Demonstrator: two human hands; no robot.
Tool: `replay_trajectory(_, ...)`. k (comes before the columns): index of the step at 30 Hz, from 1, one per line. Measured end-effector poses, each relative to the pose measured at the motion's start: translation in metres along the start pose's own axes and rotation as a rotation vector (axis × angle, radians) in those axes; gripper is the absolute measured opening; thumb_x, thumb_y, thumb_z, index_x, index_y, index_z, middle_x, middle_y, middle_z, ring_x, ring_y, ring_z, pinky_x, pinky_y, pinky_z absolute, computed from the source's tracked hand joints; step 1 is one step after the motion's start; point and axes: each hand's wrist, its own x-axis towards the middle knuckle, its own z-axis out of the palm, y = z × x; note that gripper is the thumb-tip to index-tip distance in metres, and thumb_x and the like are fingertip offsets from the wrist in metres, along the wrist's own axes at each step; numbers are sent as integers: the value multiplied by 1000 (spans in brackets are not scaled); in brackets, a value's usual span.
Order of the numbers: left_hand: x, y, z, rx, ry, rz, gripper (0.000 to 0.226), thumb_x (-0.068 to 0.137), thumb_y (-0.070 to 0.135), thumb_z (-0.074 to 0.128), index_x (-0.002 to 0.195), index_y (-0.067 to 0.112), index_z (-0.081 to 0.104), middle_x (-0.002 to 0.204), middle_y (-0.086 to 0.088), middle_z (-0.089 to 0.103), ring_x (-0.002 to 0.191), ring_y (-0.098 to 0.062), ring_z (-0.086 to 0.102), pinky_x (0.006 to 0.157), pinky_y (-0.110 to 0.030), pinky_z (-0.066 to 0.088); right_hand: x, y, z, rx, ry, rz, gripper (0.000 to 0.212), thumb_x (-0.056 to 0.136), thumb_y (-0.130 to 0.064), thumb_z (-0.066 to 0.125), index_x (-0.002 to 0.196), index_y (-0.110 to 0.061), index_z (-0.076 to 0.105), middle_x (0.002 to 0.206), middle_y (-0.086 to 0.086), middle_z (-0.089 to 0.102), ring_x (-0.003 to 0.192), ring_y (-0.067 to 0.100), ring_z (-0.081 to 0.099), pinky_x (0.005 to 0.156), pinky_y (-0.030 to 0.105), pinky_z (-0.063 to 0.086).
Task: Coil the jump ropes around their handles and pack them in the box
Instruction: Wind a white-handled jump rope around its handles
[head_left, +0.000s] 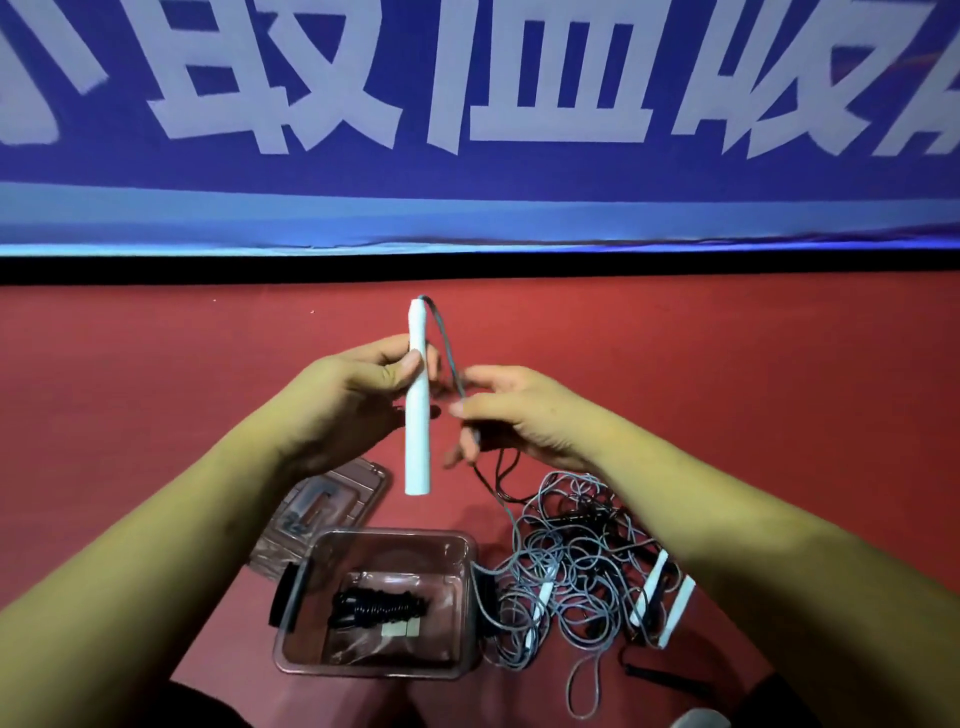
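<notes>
Head view gives me the white handle (417, 400) first: it stands nearly upright above the red floor (727, 364), held up in the air between both hands. My reading is that the left hand (337, 400) grips it about a third of the way down, thumb pressed across the front and the other fingers wrapped behind. A grey cord (445, 343) leaves the top end of the handle, bends over to the right and runs down into the right hand (524, 410), whose thumb and forefinger pinch it just beside the handle; the remaining fingers are spread loosely and blurred. Below that hand I see the cord turn darker and drop to the floor.

It feeds into a loose tangle of grey ropes (571, 566) lying on the floor under the right forearm. I count three more white handles (649, 587) lying in that heap, all tilted, two of them side by side at its right edge.

Just left of the tangle, touching its strands, sits a clear plastic box (457, 670), open at the top. Inside it, on the bottom, lies a black coiled rope (379, 608). I can see the clear lid (322, 514) lying flat on the floor behind the box, partly under the left wrist.

Along the far edge of the floor hangs a blue banner (478, 104) with large pale characters.
</notes>
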Motion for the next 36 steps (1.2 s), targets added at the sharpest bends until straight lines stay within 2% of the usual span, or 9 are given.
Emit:
replay_trajectory(2,1,-2,-7,24,110,4,9,88,19,56,87,10,57,83,-7,52,86,-26,50,84,-41,47,-3,2,-11,-138,-2,54,14,98,-10,54,92,-3,64,57,9,54,63,28,64,69,31,54)
replay_trajectory(5,8,0,-18,-254,283,15,13,95,19,45,88,12,54,76,-7,63,76,-25,69,73,-40,59,-7,14,-30,-401,14,118,19,100,-13,51,88,-5,65,58,6,50,64,27,65,74,38,51)
replay_trajectory(9,19,10,-53,-712,559,286,24,104,12,32,84,14,45,65,0,47,53,-13,51,62,-26,51,-18,33,-48,-533,5,284,19,101,-14,51,88,-6,61,68,8,60,76,31,67,67,36,51)
replay_trajectory(12,14,14,-65,-456,661,363,23,104,10,34,86,16,47,65,1,50,56,-14,46,59,-23,45,-18,21,-44,-544,65,208,22,102,-18,49,98,-5,66,66,6,54,54,16,56,53,24,45)
replay_trajectory(19,13,-11,8,393,321,207,14,94,-7,52,93,7,51,102,-12,74,39,-18,41,41,-21,33,-10,-15,-7,-422,32,26,25,100,-18,53,94,-4,72,51,-6,40,47,11,30,46,22,27)
replay_trajectory(24,8,-14,10,714,102,32,14,99,22,58,92,11,62,67,-5,63,44,-17,37,42,-20,29,-13,-29,-14,-409,95,-47,27,97,-21,58,86,0,71,47,-6,39,43,11,32,45,21,28)
replay_trajectory(26,12,-11,10,737,207,109,18,98,22,60,83,11,59,56,2,53,45,-12,35,42,-19,28,-17,-28,-24,-470,101,-49,25,95,-22,62,83,-1,68,51,1,45,46,16,44,49,25,39)
replay_trajectory(31,19,16,-46,-26,748,375,27,101,15,53,76,20,46,56,6,40,39,-5,29,39,-17,21,-41,9,-77,-466,23,297,19,97,-12,57,79,-6,58,73,11,61,86,33,69,90,49,52)
replay_trajectory(36,14,-2,-74,729,832,-28,8,95,10,59,99,12,65,71,-9,61,34,-8,58,33,-14,32,-36,11,-70,-463,144,200,23,100,-22,53,89,-6,63,61,6,43,51,18,48,58,34,45)
